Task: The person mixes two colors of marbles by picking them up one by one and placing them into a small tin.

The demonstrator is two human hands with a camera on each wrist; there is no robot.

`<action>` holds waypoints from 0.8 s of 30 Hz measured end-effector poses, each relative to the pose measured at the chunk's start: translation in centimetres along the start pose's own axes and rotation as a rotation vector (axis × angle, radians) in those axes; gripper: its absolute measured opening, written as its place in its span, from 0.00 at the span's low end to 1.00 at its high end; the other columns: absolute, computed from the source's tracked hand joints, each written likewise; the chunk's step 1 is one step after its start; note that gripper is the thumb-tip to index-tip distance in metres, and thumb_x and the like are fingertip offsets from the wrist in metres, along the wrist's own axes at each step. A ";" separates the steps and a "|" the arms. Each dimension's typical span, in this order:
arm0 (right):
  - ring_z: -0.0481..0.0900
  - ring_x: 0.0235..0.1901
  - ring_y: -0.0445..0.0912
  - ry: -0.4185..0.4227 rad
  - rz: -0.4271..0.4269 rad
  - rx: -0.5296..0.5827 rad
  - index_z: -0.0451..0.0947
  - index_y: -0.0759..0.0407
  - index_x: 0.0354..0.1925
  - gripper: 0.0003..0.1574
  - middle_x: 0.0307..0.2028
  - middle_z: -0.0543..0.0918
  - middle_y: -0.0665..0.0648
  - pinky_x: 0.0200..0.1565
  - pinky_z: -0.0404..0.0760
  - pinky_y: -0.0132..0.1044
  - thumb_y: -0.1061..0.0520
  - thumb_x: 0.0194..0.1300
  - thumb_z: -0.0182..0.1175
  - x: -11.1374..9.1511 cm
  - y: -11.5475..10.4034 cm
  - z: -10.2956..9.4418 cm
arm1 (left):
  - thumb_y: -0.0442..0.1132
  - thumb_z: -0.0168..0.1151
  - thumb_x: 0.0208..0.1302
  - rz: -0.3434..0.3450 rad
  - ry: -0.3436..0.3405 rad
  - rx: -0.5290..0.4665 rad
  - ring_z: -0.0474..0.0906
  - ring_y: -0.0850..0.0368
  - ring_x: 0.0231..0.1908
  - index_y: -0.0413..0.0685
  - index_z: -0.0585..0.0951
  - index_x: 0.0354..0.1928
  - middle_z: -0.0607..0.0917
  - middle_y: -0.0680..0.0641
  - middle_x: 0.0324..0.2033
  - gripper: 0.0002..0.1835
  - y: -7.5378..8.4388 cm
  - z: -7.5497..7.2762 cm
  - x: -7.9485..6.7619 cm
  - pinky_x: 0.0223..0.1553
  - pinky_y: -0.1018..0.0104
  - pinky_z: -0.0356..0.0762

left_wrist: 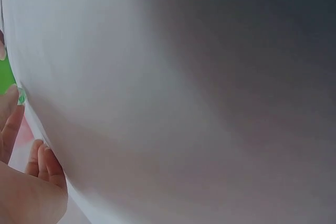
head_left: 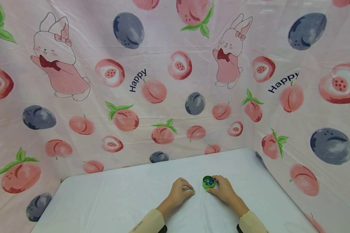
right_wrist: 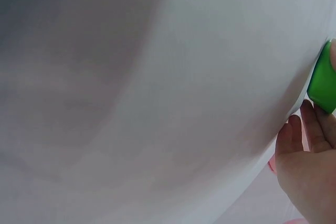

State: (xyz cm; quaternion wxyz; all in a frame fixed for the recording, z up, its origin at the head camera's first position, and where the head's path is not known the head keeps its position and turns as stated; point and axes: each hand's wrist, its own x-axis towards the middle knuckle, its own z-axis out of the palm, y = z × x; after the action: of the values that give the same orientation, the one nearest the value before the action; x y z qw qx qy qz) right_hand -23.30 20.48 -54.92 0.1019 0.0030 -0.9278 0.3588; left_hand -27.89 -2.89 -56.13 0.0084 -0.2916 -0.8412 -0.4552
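My left hand (head_left: 179, 191) pinches a small clear marble with green in it (left_wrist: 21, 96) between thumb and forefinger, low over the white table. To its right, a round green tub (head_left: 208, 187) stands upright and open at the top. Several shiny blue and green marbles (head_left: 209, 181) lie inside. My right hand (head_left: 225, 190) grips the tub from the right, thumb at the near side and fingers at the far side. In the right wrist view, the tub's smooth green wall (right_wrist: 321, 83) shows beside the fingers.
A white cloth covers the table (head_left: 110, 197), whose far edge meets a pink fruit-and-rabbit curtain (head_left: 163, 38). The curtain also runs along the right side. A small dark object (head_left: 259, 158) sits at the table's right edge, near the back corner.
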 end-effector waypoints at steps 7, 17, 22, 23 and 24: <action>0.80 0.58 0.64 0.012 -0.009 0.025 0.79 0.73 0.58 0.36 0.53 0.85 0.66 0.63 0.76 0.62 0.58 0.57 0.81 -0.1 -0.1 0.0 | 0.35 0.78 0.61 0.010 0.004 0.007 0.75 0.54 0.44 0.42 0.91 0.35 0.80 0.49 0.40 0.04 -0.1 0.2 0.2 0.47 0.63 0.75; 0.80 0.59 0.65 0.001 -0.014 0.021 0.80 0.72 0.58 0.36 0.54 0.85 0.66 0.64 0.75 0.63 0.57 0.57 0.81 0.0 -0.2 -0.1 | 0.33 0.75 0.64 0.044 0.049 -0.003 0.79 0.48 0.45 0.40 0.91 0.37 0.81 0.48 0.40 0.03 0.7 0.5 1.8 0.51 0.55 0.84; 0.80 0.58 0.65 -0.001 -0.021 0.022 0.80 0.72 0.57 0.36 0.53 0.85 0.65 0.64 0.75 0.63 0.56 0.56 0.81 0.0 -0.2 -0.3 | 0.33 0.76 0.63 0.072 0.072 0.006 0.79 0.49 0.44 0.39 0.91 0.36 0.83 0.48 0.39 0.04 1.4 1.1 3.0 0.48 0.60 0.81; 0.80 0.58 0.65 0.000 -0.024 0.019 0.80 0.72 0.57 0.36 0.53 0.85 0.65 0.63 0.75 0.63 0.56 0.56 0.81 0.0 -0.2 -0.3 | 0.33 0.76 0.62 0.075 0.073 0.009 0.79 0.49 0.44 0.39 0.91 0.36 0.83 0.47 0.38 0.04 1.6 1.2 3.2 0.48 0.60 0.81; 0.80 0.58 0.64 0.001 -0.021 0.022 0.80 0.72 0.57 0.36 0.53 0.85 0.65 0.64 0.75 0.63 0.56 0.56 0.81 0.0 -0.2 -0.3 | 0.33 0.76 0.62 0.078 0.074 0.011 0.79 0.48 0.44 0.39 0.91 0.37 0.83 0.47 0.38 0.04 1.8 1.3 3.5 0.49 0.59 0.81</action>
State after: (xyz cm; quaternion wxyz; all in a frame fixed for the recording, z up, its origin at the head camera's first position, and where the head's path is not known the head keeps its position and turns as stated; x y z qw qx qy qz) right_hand -23.24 20.55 -54.57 0.1061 0.0138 -0.9238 0.3677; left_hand -29.56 0.55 -54.61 0.0588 -0.3074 -0.8308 -0.4602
